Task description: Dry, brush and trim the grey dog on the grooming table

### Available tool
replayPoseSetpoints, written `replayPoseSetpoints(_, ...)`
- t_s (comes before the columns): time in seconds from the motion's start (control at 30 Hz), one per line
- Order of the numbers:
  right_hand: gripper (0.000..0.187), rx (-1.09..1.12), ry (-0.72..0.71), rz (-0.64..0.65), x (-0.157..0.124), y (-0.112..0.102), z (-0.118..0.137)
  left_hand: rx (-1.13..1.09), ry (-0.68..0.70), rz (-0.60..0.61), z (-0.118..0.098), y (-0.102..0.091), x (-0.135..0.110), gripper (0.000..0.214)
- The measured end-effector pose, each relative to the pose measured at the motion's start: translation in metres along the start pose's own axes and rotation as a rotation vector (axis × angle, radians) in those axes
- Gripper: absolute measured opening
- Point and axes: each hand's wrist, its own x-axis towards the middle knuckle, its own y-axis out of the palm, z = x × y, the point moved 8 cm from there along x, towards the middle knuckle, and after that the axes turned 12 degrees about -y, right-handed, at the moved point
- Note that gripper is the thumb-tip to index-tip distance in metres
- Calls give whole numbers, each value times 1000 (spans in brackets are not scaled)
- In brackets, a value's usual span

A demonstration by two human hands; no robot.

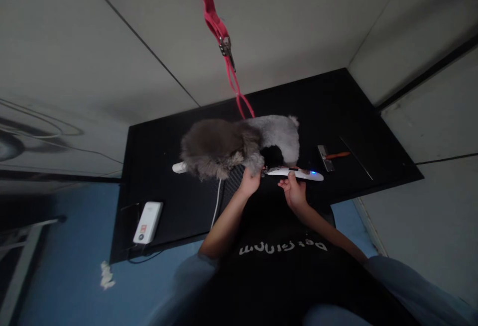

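Observation:
A small grey dog [276, 129] stands on the black table, its body cropped short and its dark head [212, 142] fluffy and turned to the left. My left hand [250, 182] is closed around the lower part of the dog's front leg [254, 163]. In my right hand [294, 191] is a white hair clipper [298, 173] with a lit blue light, its blade end pointing left at the held paw. Whether the blade touches the fur I cannot tell. A pink loop leash [239, 92] runs down from above to behind the dog's neck.
On the table [175, 226] lie a slicker brush [330, 157] with a wooden handle and a thin metal comb [356, 158] at right. A white power bank [148, 222] is at front left. A white object [179, 167] and cable [216, 201] are by the dog's head.

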Motion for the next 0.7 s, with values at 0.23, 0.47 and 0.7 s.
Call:
replayPoseSetpoints(0.23,49,-96,-25,52,8,7,10,36,25,14,1,0,-1,36)
replayPoseSetpoints(0.47,48,-132,-29,113,0,13,2,27,-49,24,4,0,-3,31)
replayPoseSetpoints(0.7,48,42,160,156,6,11,2,-56,-121,2,3,-2,-3,24)
